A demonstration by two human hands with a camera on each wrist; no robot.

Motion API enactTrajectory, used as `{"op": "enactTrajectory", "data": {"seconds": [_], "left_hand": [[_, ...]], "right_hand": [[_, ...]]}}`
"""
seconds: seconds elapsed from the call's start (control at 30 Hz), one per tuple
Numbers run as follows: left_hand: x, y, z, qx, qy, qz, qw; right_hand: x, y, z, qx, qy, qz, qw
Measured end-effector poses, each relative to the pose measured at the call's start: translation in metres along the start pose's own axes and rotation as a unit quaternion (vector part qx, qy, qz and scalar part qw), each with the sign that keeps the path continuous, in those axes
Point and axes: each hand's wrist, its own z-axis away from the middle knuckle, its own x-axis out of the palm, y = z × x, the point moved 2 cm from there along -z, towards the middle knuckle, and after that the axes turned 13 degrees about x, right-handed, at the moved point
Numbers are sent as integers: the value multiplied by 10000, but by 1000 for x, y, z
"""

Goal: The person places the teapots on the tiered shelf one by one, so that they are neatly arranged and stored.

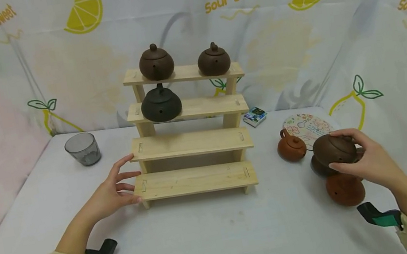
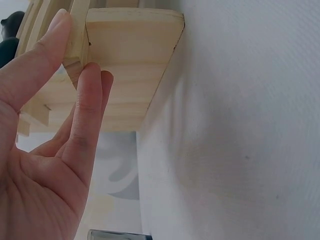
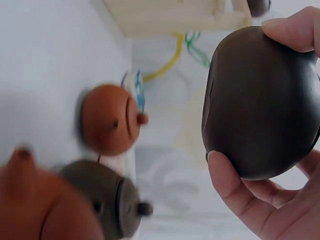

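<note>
Teapots fill this scene, seen first from my head camera. My right hand point(image 1: 371, 162) holds a dark brown teapot point(image 1: 334, 150) off the white surface point(image 1: 205, 234), fingers curled over its top and thumb at its near side, at the right of the scene. Under and beside it sit a second dark pot point(image 1: 318, 168), a reddish pot point(image 1: 345, 189) nearer me and a small orange pot point(image 1: 291, 146) to the left, by a patterned plate point(image 1: 308, 125). My left hand point(image 1: 111, 195) lies with relaxed, straight fingers against the left end of a four-step wooden rack point(image 1: 190, 142). Three teapots already stand on its two far, upper steps; the two near steps are bare. A grey glass point(image 1: 83, 149) stands far left.

From the left wrist, my fingers point(image 2: 87, 100) press the pale end of the lowest plank point(image 2: 130, 60); nothing is clasped.

From the right wrist, the dark teapot point(image 3: 260, 100) fills the grip, fingertips round its rim, clear of the blurred orange pot point(image 3: 110, 125) and the others below.

To do this well, I judge I should keep the pot level so its lid stays seated, lift clear of its neighbours, and steady the rack with my left hand.
</note>
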Motion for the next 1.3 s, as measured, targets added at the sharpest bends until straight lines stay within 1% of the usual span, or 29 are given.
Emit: {"op": "enactTrajectory", "data": {"seconds": [0.13,0.3,0.47,0.53,0.8,0.97,1.3], "left_hand": [[0,-1,0,14,-5,8,10000],[0,-3,0,18,-17,1,10000],[1,-1,0,-15,-26,-15,10000],[0,-1,0,-36,-18,-1,10000],[0,-1,0,-46,-3,-56,10000],[-1,-1,0,-37,-4,-81,10000],[0,1,0,-25,-8,-22,10000]], "right_hand": [[8,-17,-7,-206,-133,-64,9997],[16,-39,-18,-450,-265,-272,9983],[22,-62,-31,-879,-364,-350,9949],[25,-71,-37,-1049,-494,-428,9923],[33,-102,-60,-1172,-792,-573,9883],[40,-123,-74,-1313,-1059,-742,9829],[59,-159,-105,-1553,-1683,-811,9700]]}}
